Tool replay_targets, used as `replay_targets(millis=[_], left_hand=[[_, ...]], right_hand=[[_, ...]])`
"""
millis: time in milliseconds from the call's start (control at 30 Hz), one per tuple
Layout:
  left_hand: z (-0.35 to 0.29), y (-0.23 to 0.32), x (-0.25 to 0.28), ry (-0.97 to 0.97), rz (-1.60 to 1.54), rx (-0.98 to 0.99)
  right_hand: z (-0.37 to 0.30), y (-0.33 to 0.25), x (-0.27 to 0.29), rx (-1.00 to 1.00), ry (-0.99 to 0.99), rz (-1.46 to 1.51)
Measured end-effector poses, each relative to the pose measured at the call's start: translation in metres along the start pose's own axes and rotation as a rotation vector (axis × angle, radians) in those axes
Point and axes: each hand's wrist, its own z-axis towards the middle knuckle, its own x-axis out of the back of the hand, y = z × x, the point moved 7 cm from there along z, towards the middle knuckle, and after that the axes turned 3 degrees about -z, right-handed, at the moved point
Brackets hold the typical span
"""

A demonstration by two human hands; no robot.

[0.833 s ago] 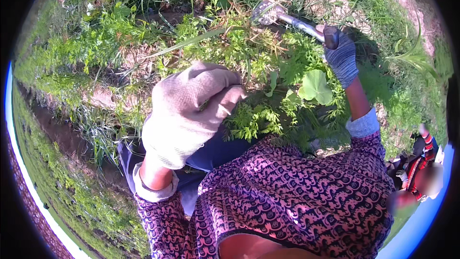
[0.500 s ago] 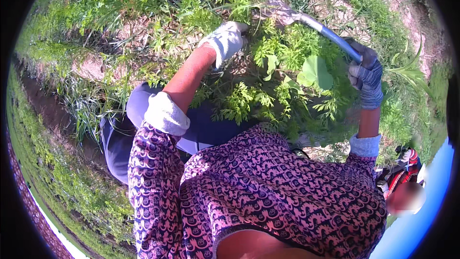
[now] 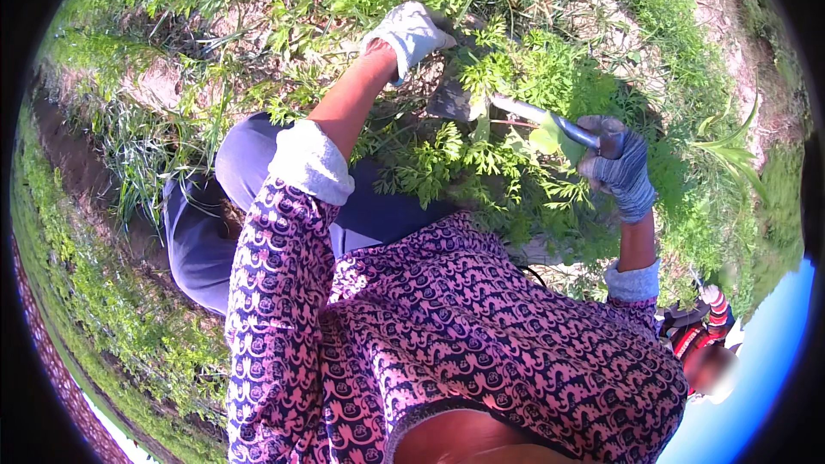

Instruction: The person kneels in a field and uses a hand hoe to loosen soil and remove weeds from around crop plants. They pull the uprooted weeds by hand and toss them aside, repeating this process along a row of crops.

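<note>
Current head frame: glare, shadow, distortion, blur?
Head view: harsh sun leaves the left glove near-white; head view: tool blade looks shaded; head view: fisheye bows the field along the left rim; head view: co-worker's head is smudged.

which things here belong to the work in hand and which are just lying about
In hand:
flat-bladed tool, gripped by the right hand
feathery plants, beside the left hand

Just around:
long-leaved plant, far right
another person, in stripes

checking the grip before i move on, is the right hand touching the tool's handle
Touching: the head view shows the gloved right hand closed around the far end of the tool's handle.
</note>
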Motion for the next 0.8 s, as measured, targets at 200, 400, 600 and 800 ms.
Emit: replay_targets(millis=[200, 400, 600, 800], left_hand=[[-0.010, 0.029, 0.011, 0.047, 0.082, 0.065], [-0.004, 0.006, 0.010, 0.127, 0.064, 0.147], [0.003, 0.003, 0.007, 0.165, 0.031, 0.102], [0.006, -0.003, 0.001, 0.068, -0.059, 0.153]], right_hand=[[0.010, 0.004, -0.017, 0.192, 0.049, -0.097], [-0.001, -0.011, -0.023, -0.046, -0.013, -0.079], [0.008, -0.025, -0.035, 0.041, 0.035, -0.228], [0.000, -0.030, -0.033, -0.034, -0.018, -0.179]])
